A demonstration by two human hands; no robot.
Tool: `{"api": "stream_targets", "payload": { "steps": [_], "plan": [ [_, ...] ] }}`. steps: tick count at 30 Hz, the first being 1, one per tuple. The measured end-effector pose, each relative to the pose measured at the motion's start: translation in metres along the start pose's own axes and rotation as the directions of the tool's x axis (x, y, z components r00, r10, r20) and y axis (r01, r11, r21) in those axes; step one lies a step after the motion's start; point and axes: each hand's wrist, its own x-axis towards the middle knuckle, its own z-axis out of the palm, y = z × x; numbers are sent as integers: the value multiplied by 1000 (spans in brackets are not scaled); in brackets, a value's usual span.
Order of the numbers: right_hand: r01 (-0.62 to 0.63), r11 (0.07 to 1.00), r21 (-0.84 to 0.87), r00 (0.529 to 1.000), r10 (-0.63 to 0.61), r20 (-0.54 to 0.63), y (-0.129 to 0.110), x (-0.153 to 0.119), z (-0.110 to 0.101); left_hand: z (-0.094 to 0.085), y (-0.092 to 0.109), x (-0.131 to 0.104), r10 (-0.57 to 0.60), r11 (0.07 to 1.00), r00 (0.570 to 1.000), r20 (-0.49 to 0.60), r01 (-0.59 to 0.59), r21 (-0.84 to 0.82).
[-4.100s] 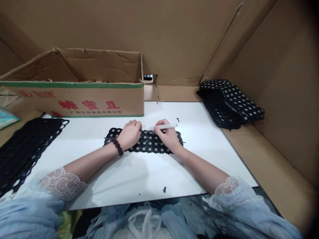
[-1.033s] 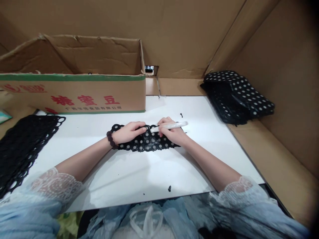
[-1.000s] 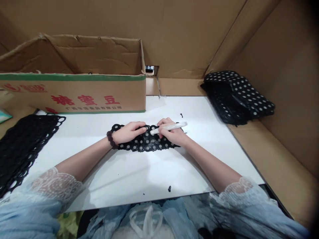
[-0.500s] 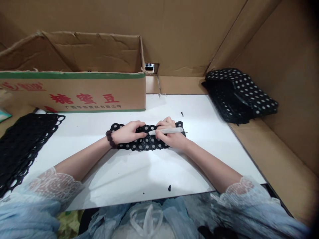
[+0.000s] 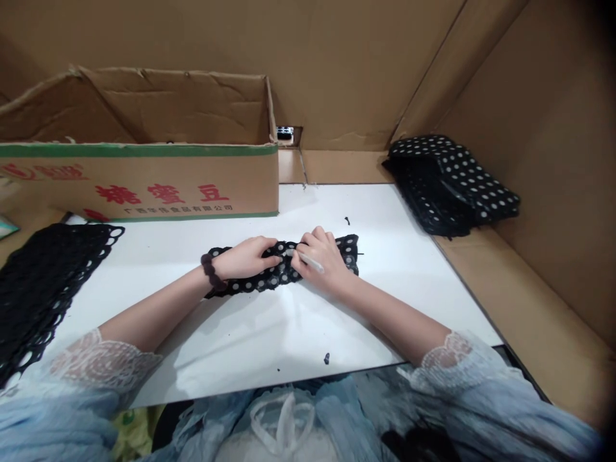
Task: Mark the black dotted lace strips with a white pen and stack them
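A black dotted strip [image 5: 264, 281] with pale round spots lies flat on the white tabletop in front of me. My left hand [image 5: 248, 260] rests on its left half, fingers along the far edge and thumb across the top, gripping it. My right hand [image 5: 322, 260] is closed around a slim white pen-like tool [image 5: 312, 262], over the right half of the strip. The tool's tip is near my left thumb; whether it touches the strip I cannot tell. Part of the strip is hidden under both hands.
A cardboard box [image 5: 183, 183] with red lettering stands at back left. Stacked black perforated sheets [image 5: 48, 276] lie at left, and a folded black dotted piece [image 5: 457, 183] at back right. Small black scraps [image 5: 326, 359] dot the white tabletop [image 5: 269, 346]. Cardboard walls [image 5: 346, 70] enclose the back and right.
The white tool has swung from nearly level to slanting down to the right, and my right hand has turned with it. The strip has tilted slightly, its left end nearer me.
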Motion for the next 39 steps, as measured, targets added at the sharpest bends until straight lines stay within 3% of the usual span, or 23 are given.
{"api": "stream_targets", "payload": {
  "steps": [3,6,9,12,18,24,31,36,39],
  "plan": [
    [18,981,196,996,-2,-85,4,-2,-11,-2,1,0,3,997,1000,-30,0,82],
    [46,917,396,982,31,-184,7,-9,-16,-4,2,-1,5,993,1000,29,-9,114],
    [-14,832,555,998,44,-40,7,-14,-12,-6,3,-1,-9,987,998,67,-1,158],
    [-107,801,589,994,66,92,7,-15,-6,-5,5,-1,-69,980,995,68,55,191],
    [-59,823,566,997,26,67,8,-14,-4,-1,9,-1,-122,983,984,130,101,155],
    [-12,834,552,999,-11,39,5,-16,-3,-5,15,-4,-195,976,961,196,209,-54],
    [-5,859,513,998,-29,59,4,-15,3,-4,21,-8,-295,876,928,228,358,-323],
    [-47,876,480,999,38,29,-2,-16,7,1,17,-9,-274,737,924,265,379,-560],
    [-54,880,471,998,64,-5,-6,-15,7,-1,12,-8,-202,681,924,323,370,-632]
  ]
}}
